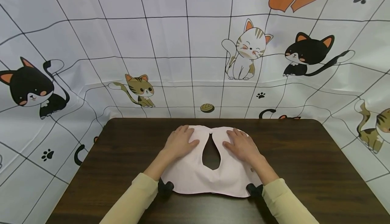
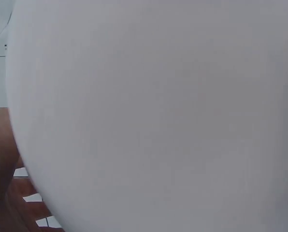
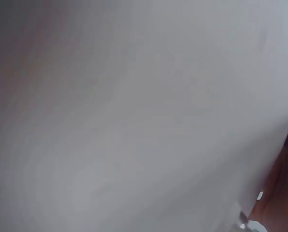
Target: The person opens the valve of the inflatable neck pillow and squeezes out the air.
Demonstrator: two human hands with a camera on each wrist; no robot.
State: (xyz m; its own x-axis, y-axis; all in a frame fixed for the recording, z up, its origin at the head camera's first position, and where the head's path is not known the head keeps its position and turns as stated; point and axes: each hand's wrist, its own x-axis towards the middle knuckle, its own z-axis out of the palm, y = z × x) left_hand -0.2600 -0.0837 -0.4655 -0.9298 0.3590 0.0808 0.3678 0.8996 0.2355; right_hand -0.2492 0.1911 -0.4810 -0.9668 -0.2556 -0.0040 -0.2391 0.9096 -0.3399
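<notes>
A pale pink, bib-like cloth [image 1: 211, 180] with a teardrop-shaped opening lies on the dark wooden table [image 1: 304, 170]. Its two upper ends meet above the opening. My left hand [image 1: 180, 142] rests on the upper left part of the cloth, fingers extended. On the upper right part lies my right hand [image 1: 242, 146], its fingers also extended over the fabric. In the left wrist view the pale cloth [image 2: 153, 116] fills most of the picture, with some fingers [image 2: 35, 209] at the lower left. Cloth [image 3: 149, 111] covers nearly all of the right wrist view, blurred.
Black wrist-worn pieces [image 1: 166, 187] stick out by both yellow sleeves [image 1: 134, 197], beside the cloth's lower corners. A white sheet [image 1: 170, 38] with grid lines and cartoon cats hangs behind and around the table.
</notes>
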